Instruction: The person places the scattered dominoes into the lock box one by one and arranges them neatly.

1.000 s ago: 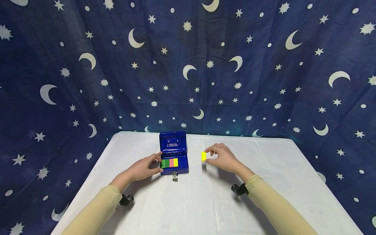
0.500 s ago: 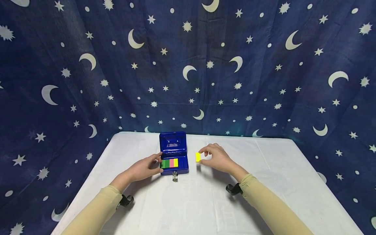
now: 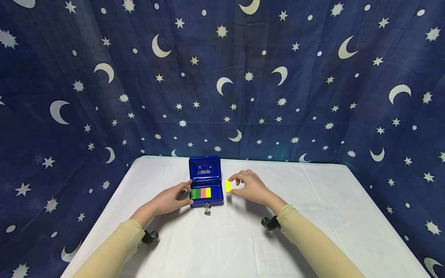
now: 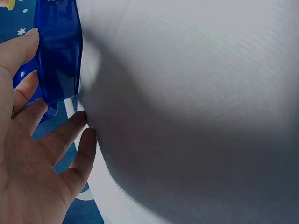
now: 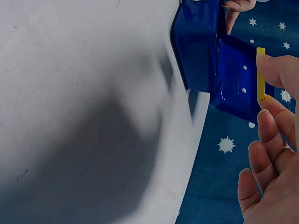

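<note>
A small blue metal box (image 3: 216, 192) with a raised lid (image 3: 205, 166) stands on the white cloth. Inside lies a row of flat rectangular blocks: green blocks (image 3: 196, 193), a pink block (image 3: 203, 193) and a yellow block (image 3: 208, 192). My left hand (image 3: 168, 199) touches the box's left side, thumb at the front corner and index finger farther back; in the left wrist view its fingers (image 4: 63, 135) are spread and relaxed. Just right of the box, my right hand (image 3: 252, 187) pinches a thin yellow block (image 5: 261, 74) between thumb and index finger, its other fingers loosely bent.
A silver-coloured metal piece (image 3: 207, 209) hangs at the front of the box. The white cloth (image 3: 222, 247) covers the table. Behind the table and along its sides hangs a dark blue curtain (image 3: 194, 88) printed with moons and stars.
My right hand has moved left with the yellow block, from well right of the box to close beside its right wall. The left hand, the box and the row of blocks have stayed put.
</note>
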Motion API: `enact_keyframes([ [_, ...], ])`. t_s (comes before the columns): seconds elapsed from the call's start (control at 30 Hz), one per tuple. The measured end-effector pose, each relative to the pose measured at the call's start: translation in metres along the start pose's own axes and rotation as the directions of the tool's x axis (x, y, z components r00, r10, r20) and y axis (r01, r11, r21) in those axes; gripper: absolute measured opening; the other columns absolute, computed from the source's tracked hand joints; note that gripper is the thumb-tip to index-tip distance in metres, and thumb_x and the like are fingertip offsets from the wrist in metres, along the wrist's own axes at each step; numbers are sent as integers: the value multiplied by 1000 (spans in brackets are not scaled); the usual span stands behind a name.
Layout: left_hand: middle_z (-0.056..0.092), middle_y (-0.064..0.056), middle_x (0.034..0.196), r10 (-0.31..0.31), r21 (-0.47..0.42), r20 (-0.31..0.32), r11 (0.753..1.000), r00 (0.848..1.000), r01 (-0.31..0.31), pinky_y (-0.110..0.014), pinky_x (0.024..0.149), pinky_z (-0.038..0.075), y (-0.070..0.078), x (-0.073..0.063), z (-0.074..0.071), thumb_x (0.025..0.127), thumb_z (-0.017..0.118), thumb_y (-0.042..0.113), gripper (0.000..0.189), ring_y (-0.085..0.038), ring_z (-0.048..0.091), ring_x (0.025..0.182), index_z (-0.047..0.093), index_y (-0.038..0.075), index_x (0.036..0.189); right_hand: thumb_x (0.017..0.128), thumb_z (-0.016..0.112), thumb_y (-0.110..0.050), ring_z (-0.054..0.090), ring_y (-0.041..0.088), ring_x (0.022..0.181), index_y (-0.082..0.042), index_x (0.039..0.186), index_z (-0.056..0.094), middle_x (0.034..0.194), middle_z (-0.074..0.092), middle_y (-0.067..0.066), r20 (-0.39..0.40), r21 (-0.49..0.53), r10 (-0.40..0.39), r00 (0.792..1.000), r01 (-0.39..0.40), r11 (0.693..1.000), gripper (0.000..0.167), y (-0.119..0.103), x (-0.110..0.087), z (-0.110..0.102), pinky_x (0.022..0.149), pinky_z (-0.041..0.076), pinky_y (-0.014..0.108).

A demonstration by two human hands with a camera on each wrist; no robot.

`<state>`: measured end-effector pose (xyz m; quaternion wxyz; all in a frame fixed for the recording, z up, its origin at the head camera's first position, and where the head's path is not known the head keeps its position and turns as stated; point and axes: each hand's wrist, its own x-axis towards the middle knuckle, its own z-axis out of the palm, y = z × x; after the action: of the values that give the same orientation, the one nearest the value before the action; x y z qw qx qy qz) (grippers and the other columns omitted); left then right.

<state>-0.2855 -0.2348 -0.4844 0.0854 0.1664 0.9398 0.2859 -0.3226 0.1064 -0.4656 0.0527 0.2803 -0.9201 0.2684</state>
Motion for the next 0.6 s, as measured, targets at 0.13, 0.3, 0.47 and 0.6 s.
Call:
enact_keyframes([
  [0.13,36,2,162,4,-1,-2,1000,1000,-4,-55,112,36,-1,1,0,93,71,49,39,-29,47,140,57,23,117,80,84,-38,45,13,89,-25,113,73,84,54,-13,3,-2,-4,1000,4,1000,37,-3,2,3,81,38,35],
  [0.3,36,3,162,3,-5,-3,1000,1000,-3,-55,112,36,-2,1,1,92,71,51,40,-29,47,140,57,24,117,81,82,-38,45,14,88,-26,114,73,84,55,-11,28,-1,30,999,-30,1000,37,-7,5,6,78,37,36],
  [0.47,36,4,162,-5,-2,-3,1000,1000,5,-55,112,36,-3,2,0,92,71,52,40,-29,47,140,57,25,117,81,83,-42,46,14,88,-27,116,74,84,55,-12,32,6,31,999,-32,999,39,-9,9,10,80,37,36],
  [0.6,37,4,162,-13,4,-2,1000,1000,13,-55,112,36,-2,1,1,92,71,52,40,-28,47,140,57,25,117,81,83,-42,46,15,87,-27,116,74,84,56,-11,29,12,15,999,-16,1000,40,-10,12,13,80,37,36],
])
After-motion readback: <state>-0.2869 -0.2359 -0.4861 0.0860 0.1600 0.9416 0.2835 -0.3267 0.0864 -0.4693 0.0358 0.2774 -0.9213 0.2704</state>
